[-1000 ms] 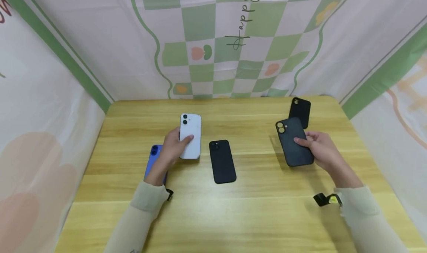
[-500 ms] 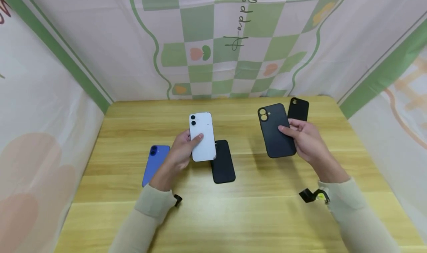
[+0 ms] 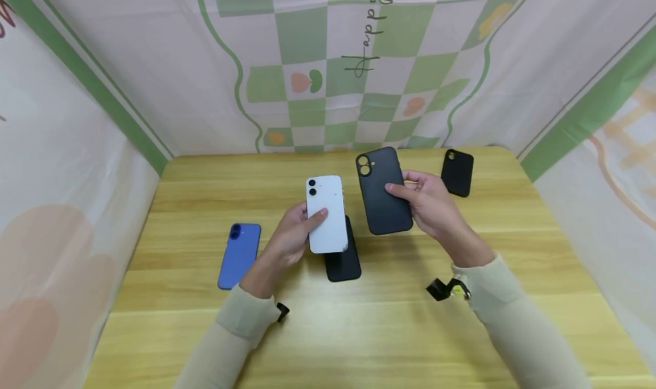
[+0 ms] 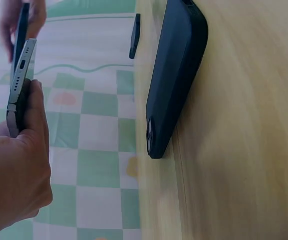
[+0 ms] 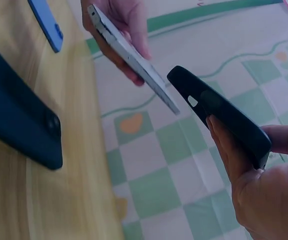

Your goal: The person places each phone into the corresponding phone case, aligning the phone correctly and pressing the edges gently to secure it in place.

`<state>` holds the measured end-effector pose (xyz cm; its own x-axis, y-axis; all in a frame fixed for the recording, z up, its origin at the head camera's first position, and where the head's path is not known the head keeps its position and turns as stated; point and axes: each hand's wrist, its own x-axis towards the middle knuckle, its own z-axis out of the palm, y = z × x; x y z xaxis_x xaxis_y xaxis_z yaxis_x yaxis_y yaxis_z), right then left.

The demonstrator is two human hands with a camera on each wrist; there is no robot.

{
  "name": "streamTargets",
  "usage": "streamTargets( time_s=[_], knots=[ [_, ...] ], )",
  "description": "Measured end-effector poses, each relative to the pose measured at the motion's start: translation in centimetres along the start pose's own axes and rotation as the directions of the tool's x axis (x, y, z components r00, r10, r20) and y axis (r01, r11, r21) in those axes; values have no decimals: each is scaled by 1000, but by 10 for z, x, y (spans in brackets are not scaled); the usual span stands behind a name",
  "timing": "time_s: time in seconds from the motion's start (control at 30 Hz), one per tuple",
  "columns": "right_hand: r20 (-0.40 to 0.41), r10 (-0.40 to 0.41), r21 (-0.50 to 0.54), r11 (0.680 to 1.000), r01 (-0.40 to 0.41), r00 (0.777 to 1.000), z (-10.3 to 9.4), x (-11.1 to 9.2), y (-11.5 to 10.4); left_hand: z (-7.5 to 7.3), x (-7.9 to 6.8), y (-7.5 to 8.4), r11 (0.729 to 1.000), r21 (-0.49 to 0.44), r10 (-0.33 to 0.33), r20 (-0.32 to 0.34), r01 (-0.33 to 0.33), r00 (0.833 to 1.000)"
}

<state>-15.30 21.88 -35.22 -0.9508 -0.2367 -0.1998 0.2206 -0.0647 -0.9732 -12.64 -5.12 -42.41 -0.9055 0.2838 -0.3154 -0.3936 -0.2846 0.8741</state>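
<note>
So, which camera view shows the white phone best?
The head view: there the white phone shows its back and two lenses. Both wrist views show it nearly edge-on, the left one including its port.

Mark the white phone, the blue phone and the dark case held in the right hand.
White phone (image 3: 335, 217), head view: about the middle of its back.
Blue phone (image 3: 239, 258), head view: middle of its back.
Dark case (image 3: 381, 204), head view: its back panel, below the camera holes.

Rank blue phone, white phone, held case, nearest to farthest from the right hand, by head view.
1. Held case: in the right hand.
2. White phone: left of it, in the left hand.
3. Blue phone: farther left, on the table.
</note>
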Motion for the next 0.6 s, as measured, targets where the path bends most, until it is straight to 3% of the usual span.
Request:
streamTargets(
  time_s=[0.2,0.6],
  knots=[
    [14,8,-26,1000,-7,1000,18,11,1,2,0,0,999,-51,-17,9,18,1000],
    [70,58,-36,998,-55,996,54,22,11,6,0,1,991,-127,37,37,-32,999]
  ],
)
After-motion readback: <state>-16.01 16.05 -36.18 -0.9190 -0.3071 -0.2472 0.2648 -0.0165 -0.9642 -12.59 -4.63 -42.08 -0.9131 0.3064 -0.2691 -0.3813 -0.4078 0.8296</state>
